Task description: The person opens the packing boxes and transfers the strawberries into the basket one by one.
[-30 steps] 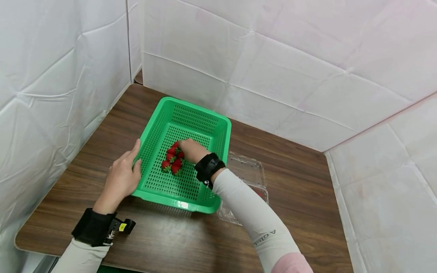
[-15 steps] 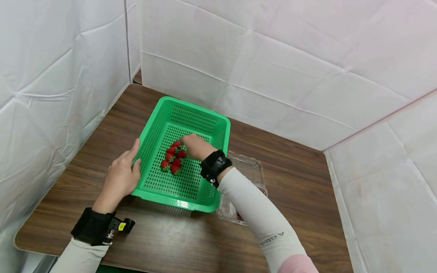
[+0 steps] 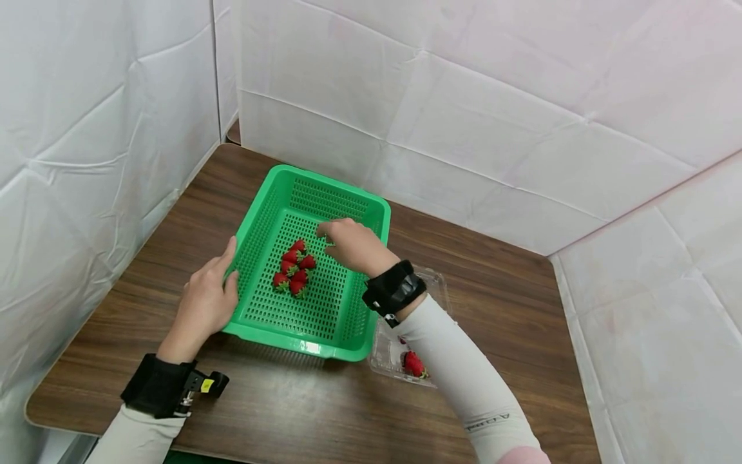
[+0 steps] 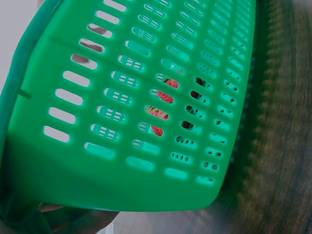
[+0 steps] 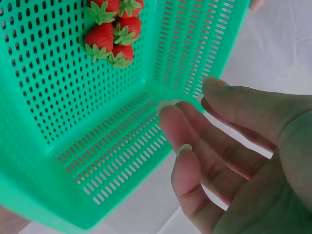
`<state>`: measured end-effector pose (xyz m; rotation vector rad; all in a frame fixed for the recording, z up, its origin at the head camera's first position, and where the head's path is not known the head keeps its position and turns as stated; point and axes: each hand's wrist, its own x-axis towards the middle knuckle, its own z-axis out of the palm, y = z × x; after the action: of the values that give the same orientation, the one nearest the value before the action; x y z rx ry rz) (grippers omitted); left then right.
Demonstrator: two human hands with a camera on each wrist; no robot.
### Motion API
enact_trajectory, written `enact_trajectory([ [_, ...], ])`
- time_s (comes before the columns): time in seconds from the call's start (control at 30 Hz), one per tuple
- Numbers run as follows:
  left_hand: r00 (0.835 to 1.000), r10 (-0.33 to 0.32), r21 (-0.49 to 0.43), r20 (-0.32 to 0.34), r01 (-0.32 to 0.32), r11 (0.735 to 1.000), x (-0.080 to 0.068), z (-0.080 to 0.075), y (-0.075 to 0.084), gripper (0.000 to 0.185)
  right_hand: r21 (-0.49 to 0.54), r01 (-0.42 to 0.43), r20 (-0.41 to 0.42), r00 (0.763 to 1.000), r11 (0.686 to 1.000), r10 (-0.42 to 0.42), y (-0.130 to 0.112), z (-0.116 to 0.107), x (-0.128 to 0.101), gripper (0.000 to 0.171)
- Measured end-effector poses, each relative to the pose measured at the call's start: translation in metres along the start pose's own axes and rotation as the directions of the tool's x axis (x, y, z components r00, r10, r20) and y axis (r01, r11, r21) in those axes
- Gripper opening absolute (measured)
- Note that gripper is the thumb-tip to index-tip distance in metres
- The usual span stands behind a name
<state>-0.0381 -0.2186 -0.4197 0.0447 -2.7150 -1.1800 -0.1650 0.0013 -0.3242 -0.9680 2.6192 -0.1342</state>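
A green perforated plastic basket (image 3: 310, 349) stands on the table, with a cluster of several red strawberries (image 3: 298, 288) on its floor. At the basket's left side my left hand (image 3: 204, 301) grips the rim, thumb at the inner edge. Close up, the left wrist view has the basket wall (image 4: 53, 170), with red strawberry (image 4: 165, 96) showing through the slots. My right hand (image 3: 355, 247) is over the basket's right part, apart from the strawberries. In the right wrist view its fingers (image 5: 229, 151) are loosely bent and hold nothing.
Right of the basket lies a clear plastic clamshell box (image 3: 382, 362) with its lid opened back. A strawberry (image 3: 414, 364) sits in it, and my right sleeve (image 3: 464, 367) covers part of the box. White sheeting (image 3: 324, 122) walls the wooden table (image 3: 278, 399).
My right hand has drawn away from the strawberries, up and to the right, leaving one at the top of the cluster. More of the clamshell box shows. The left hand keeps its place.
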Motion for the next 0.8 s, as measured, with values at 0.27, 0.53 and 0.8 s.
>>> enact_trajectory([
  [0.27, 1.0, -0.012, 0.002, 0.011, 0.012, 1.0, 0.001, 0.0, 0.001, 0.062, 0.062, 0.025, -0.134, 0.991, 0.998, -0.016, 0.018, 0.003, -0.039, 0.027],
  [0.53, 0.999, -0.025, 0.005, 0.037, 0.025, 1.0, 0.001, -0.001, 0.001, 0.062, 0.105, -0.022, -0.192, 0.981, 0.994, 0.042, 0.044, 0.011, -0.082, 0.025],
  [0.8, 0.999, -0.02, 0.011, 0.032, 0.02, 1.0, 0.001, 0.0, 0.0, 0.063, 0.092, -0.084, -0.207, 0.973, 0.992, 0.102, 0.069, 0.026, -0.12, 0.017],
])
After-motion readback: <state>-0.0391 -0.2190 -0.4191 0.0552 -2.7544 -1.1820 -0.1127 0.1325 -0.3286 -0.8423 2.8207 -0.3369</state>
